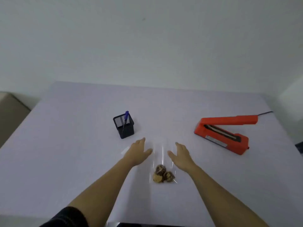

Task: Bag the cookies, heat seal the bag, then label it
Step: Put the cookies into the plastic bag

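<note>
Head view | left hand (138, 151) and right hand (180, 154): fingers spread, empty | bag (162, 154) with cookies (162, 176) between fingers, on bench (65, 145)

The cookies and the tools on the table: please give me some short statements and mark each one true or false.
1. The cookies lie inside the clear bag. True.
2. The heat sealer has its arm pressed down. False: the arm is raised.
3. A blue pen stands in the black mesh holder. True.
4. The left hand holds the pen. False: it is open and flat beside the bag.
5. The right hand rests on the sealer. False: it is open beside the bag, apart from the sealer.
</note>
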Available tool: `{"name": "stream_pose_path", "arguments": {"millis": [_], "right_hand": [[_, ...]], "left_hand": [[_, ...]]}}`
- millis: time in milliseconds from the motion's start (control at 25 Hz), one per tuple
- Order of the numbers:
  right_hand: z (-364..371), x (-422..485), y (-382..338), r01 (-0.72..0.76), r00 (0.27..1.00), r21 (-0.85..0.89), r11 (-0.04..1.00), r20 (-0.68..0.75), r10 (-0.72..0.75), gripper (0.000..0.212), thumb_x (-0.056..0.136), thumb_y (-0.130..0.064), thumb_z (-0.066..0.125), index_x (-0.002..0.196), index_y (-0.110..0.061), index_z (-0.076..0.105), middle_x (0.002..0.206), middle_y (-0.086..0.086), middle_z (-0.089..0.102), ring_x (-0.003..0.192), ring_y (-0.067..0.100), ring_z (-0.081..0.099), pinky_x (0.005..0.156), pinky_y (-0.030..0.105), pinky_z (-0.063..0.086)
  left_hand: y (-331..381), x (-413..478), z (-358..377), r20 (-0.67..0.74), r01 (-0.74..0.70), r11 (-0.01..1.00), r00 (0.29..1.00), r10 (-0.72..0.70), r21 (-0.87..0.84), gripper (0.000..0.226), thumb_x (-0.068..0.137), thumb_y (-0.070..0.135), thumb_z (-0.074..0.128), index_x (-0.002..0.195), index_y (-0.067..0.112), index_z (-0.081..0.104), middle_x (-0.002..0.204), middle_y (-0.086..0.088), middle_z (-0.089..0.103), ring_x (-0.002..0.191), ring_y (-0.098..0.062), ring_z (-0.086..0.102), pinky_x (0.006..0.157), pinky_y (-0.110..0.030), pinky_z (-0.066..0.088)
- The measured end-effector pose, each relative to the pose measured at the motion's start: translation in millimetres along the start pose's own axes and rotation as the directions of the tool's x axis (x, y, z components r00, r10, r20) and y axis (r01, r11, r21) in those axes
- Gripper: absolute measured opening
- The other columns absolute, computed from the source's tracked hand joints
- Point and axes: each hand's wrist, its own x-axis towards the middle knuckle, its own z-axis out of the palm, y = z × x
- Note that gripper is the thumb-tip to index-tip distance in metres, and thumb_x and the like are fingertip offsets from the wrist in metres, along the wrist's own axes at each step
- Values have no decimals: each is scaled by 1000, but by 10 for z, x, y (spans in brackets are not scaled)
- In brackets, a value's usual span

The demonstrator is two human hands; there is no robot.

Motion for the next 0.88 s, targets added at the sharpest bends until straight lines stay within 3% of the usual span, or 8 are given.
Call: {"name": "stream_pose_path", "arguments": {"millis": [80, 200, 320, 400, 480, 680, 880], "right_hand": [[85, 51, 73, -76, 996, 133, 988, -30, 81, 69, 91, -36, 54, 145, -7, 21, 149, 14, 29, 136, 27, 30, 112, 37, 26], [216, 45, 183, -195, 980, 422, 885, 37, 198, 60, 88, -34, 60, 137, -10, 34, 126, 10, 50, 110, 22, 51, 91, 30, 41], [279, 37, 306, -200, 977, 496, 845, 39, 208, 43, 85, -29, 65, 121, -11, 51, 104, 4, 59, 94, 18, 56, 80, 26, 42], [340, 18, 376, -174, 981, 516, 839, 19, 192, 30, 83, -23, 68, 109, -10, 57, 90, -2, 59, 87, 16, 57, 76, 23, 43], [396, -13, 422, -161, 982, 539, 827, 4, 189, 24, 82, -17, 69, 103, -10, 61, 84, -4, 59, 83, 14, 57, 74, 22, 44], [429, -74, 490, -144, 987, 607, 782, 31, 157, 9, 85, -9, 65, 93, -12, 65, 80, -1, 61, 79, 16, 59, 68, 21, 50], [448, -79, 533, -167, 986, 645, 746, 98, 135, 6, 88, -9, 60, 87, -14, 63, 85, 2, 63, 85, 18, 59, 71, 22, 51]], "left_hand": [[-27, 54, 220, 5, 89, 986, 996, -89, -144, 76, 91, 46, 51, 148, 10, 17, 152, -14, 29, 137, -29, 32, 112, -43, 30], [-8, 44, 522, 31, 216, 900, 975, -221, -379, 77, 85, 44, 61, 144, 9, 26, 132, -14, 49, 119, -27, 50, 99, -36, 43], [32, 66, 615, 51, 247, 827, 965, -257, -506, 72, 83, 40, 67, 138, 11, 31, 97, -1, 58, 93, -18, 57, 78, -26, 44], [18, 88, 678, 78, 254, 799, 964, -253, -545, 69, 80, 38, 70, 134, 15, 34, 91, 0, 58, 89, -17, 58, 73, -25, 45], [-29, 95, 722, 114, 264, 771, 963, -244, -579, 61, 79, 34, 72, 128, 16, 42, 92, -4, 60, 91, -20, 61, 75, -27, 49], [-219, 105, 682, 159, 182, 775, 981, -107, -605, 12, 85, 20, 67, 95, 14, 71, 95, -12, 68, 90, -25, 62, 84, -33, 50], [-281, 108, 727, 146, 139, 808, 987, -67, -573, 9, 89, 21, 60, 86, 19, 69, 95, -15, 68, 85, -25, 61, 85, -40, 51]]}}
